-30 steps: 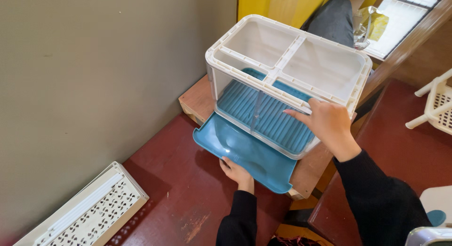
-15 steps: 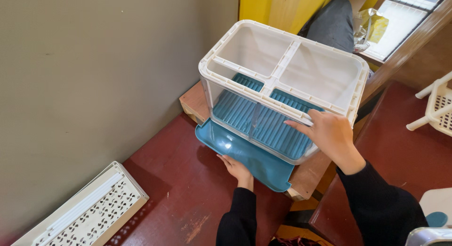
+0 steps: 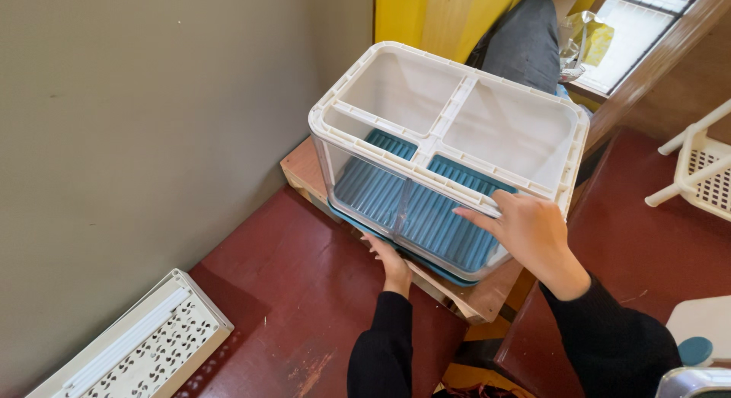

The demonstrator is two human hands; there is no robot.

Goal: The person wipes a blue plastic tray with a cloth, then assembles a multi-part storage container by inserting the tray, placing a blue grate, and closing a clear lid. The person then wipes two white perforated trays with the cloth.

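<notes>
A white-framed box [image 3: 449, 113] with clear walls and two open-topped compartments stands on a low wooden platform [image 3: 304, 170]. A blue slatted tray [image 3: 442, 223] lies under it, with only a thin blue edge showing at the front. My left hand [image 3: 392, 265] reaches in low and its fingers hold that front tray edge. My right hand [image 3: 529, 230] lies flat on the box's clear front wall just below the white rim, fingers stretched to the left. Both arms wear black sleeves.
A grey-green wall runs along the left. A white perforated panel [image 3: 133, 345] lies on the dark red floor at bottom left. A white plastic rack [image 3: 704, 173] stands at right. Behind the box are a yellow panel [image 3: 426, 14] and grey cloth [image 3: 525, 44].
The blue tray, which stuck out in front of the box, has slid back under it. My left hand followed its edge inward, and my right hand stayed on the front wall.
</notes>
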